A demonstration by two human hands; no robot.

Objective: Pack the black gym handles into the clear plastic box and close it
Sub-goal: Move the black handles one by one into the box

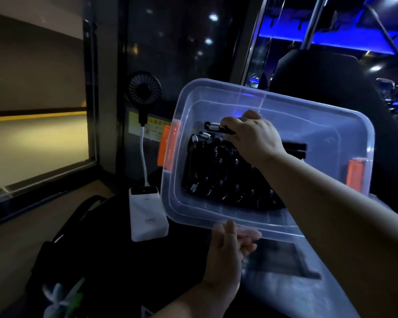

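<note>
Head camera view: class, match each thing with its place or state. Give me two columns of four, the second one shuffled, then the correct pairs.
Column one
1 right hand
2 left hand
3 power bank
4 small fan

Column two
A grips the near rim of the clear plastic box
B white, stands left of the box
C pinches a black gym handle inside the box
D black, round, atop a white cable

Pairs: 1-C, 2-A, 3-B, 4-D

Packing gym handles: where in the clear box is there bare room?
Bare floor lies along the far wall of the clear plastic box and beside its right orange latch. The black gym handles crowd the left and middle.
</note>
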